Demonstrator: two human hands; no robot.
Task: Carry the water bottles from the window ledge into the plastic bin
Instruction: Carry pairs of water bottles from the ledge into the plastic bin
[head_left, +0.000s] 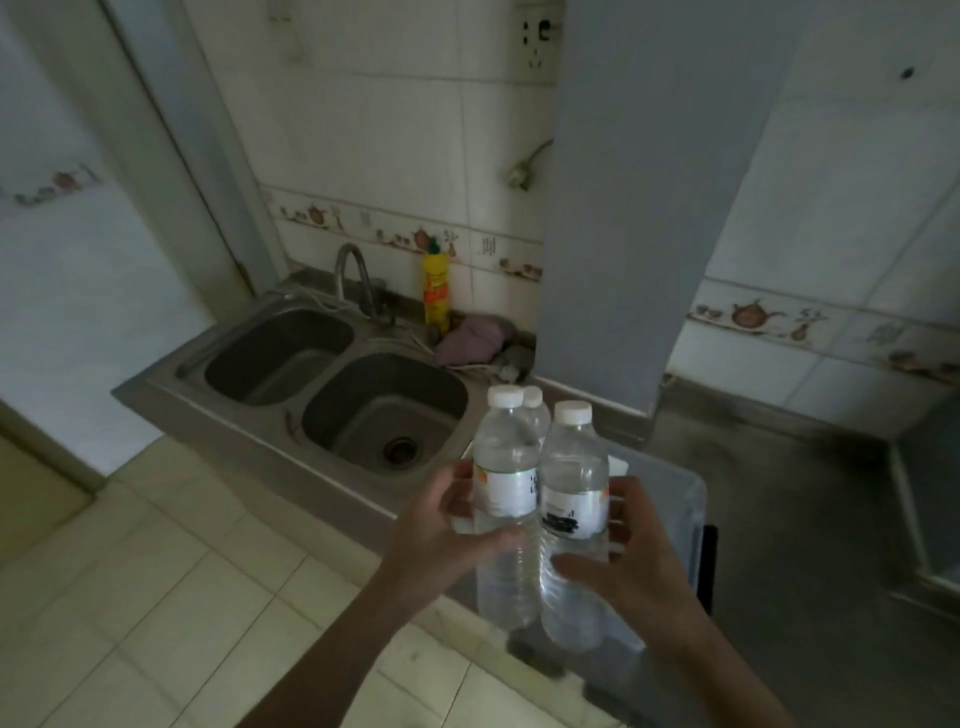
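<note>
Clear plastic: you've got 3 water bottles (540, 499) bunched upright between both hands, white caps up. Your left hand (447, 525) curls its fingers round the left bottle at label height; your right hand (623, 551) wraps the right bottle, thumb across the front below the label. The 3rd bottle sits behind the other 2, only cap & shoulder visible; can't tell which hand bears it.

Right behind & under the bottles is the translucent plastic bin (685, 499), standing on the grey counter (779, 493). Its rounded far-right corner & right rim show; near rim is hidden by your forearms. Bottles' lower ends hang over the bin's left part, near the counter's front edge.

Room to move: open air above the bin, floor tiles (156, 571) to your left. A grey-blue vertical panel (649, 208) rises just beyond the bin, w/ bare counter stretching right of it.

Left of the bin: steel double sink (332, 384) w/ a curved tap (353, 275), a yellow detergent bottle (436, 291) & a purple cloth (472, 338) at its back edge. White tiled wall (389, 130) w/ patterned border; a socket (540, 41) up high.
</note>
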